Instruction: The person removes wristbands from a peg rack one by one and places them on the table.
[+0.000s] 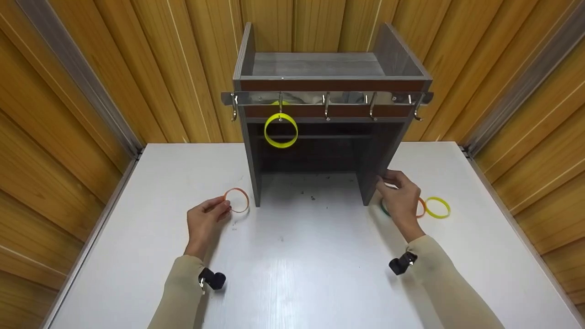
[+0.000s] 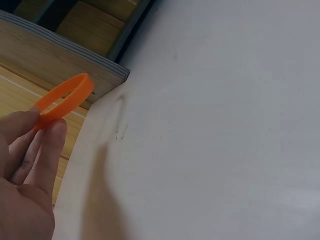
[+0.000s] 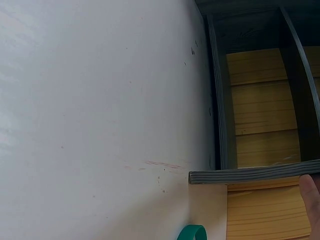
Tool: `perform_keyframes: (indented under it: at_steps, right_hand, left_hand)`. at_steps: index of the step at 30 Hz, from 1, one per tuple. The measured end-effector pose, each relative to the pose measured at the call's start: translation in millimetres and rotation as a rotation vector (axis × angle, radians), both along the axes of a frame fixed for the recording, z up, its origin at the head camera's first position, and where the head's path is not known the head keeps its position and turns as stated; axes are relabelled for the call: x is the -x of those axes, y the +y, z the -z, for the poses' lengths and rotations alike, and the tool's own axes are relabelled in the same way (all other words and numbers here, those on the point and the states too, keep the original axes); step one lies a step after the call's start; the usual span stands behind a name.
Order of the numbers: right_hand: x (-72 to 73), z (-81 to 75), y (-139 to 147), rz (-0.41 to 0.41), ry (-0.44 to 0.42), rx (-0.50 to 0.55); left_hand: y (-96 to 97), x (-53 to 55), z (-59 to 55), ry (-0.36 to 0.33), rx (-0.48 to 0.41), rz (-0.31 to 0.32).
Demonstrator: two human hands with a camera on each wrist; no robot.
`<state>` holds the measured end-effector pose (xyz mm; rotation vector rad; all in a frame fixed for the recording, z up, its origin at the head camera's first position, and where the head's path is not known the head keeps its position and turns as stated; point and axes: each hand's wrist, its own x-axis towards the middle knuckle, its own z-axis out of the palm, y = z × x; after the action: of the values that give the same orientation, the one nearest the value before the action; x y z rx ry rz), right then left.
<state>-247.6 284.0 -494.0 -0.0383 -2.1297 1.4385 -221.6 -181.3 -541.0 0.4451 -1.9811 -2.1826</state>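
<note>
My left hand [image 1: 204,225] pinches a thin orange wristband [image 1: 248,201] between thumb and fingers, to the left of a dark grey shelf unit [image 1: 253,155]. In the left wrist view the orange band stands out from the fingertips over the table, near the unit's side panel. My right hand [image 1: 400,198] is at the unit's right side panel [image 1: 377,157], its fingertips touching the panel's outer side near the front edge. Partly behind this hand lie a green wristband [image 3: 192,232] and a red-orange wristband [image 1: 421,208]. Beside them is a yellow wristband [image 1: 438,216].
A metal rail [image 1: 349,98] with several hooks runs across the unit's front. Another yellow wristband [image 1: 281,146] hangs from its second hook from the left. The unit stands on a white table [image 1: 283,265], with wood-plank walls [image 1: 59,105] around it.
</note>
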Motion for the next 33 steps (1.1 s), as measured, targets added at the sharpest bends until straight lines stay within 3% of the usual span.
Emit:
perform_keyframes:
  at_steps: [6, 14, 24, 33]
  right_hand:
    - [2.2, 0.5, 0.4, -0.022, 0.023, 0.055]
    - [1.8, -0.5, -1.5, 0.013, 0.004, 0.024]
    - [2.5, 0.4, -1.1, 0.007, 0.018, 0.024]
    - [1.4, 0.4, -0.9, 0.0, 0.0, 0.036]
  left_hand:
    - [2.2, -1.3, 4.9, -0.052, 0.037, -0.003]
    - [2.5, -0.5, 10.4, -0.058, 0.088, -0.005]
    - [-1.4, 0.0, 15.4, -0.074, 0.41, -0.019]
    - [-2.5, -2.3, 11.8, -0.033, 0.466, -0.03]
